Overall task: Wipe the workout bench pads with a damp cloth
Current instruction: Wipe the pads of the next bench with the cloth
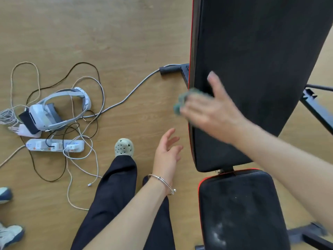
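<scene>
**Cloth at the back pad's left edge**

From my remote seat I look straight down on a pale wood-grain floor [108, 33] with the black workout bench along the right. Its long back pad [252, 51] runs up out of view, with red piping down its left edge. The shorter seat pad [239, 204] lies just below it across a narrow gap and carries whitish specks and smears near its lower end. Dark frame bars [317, 109] stick out to the right, and a black-capped foot bar [173, 69] pokes out on the left.

The right hand [212, 109] lies on the back pad's left edge, thumb spread wide, over a bunched green cloth [182, 101] that shows past the fingers. The blur keeps me from telling whether those fingers curl round it or only press it. The left hand [167, 150] hangs over the floor just beside the pad, fingers loose and apart, holding nothing; a silver bracelet [162, 179] sits on its wrist.

On the floor to the left are a white headset [46, 112], a white power strip [54, 145] with plugs in it, and a tangle of cables [86, 82]. A grey cable [135, 89] runs toward the foot bar. My wearer's black trouser leg [111, 195] ends in a pale clog [124, 147]. Two sneakers [10, 233] show at the left border.
</scene>
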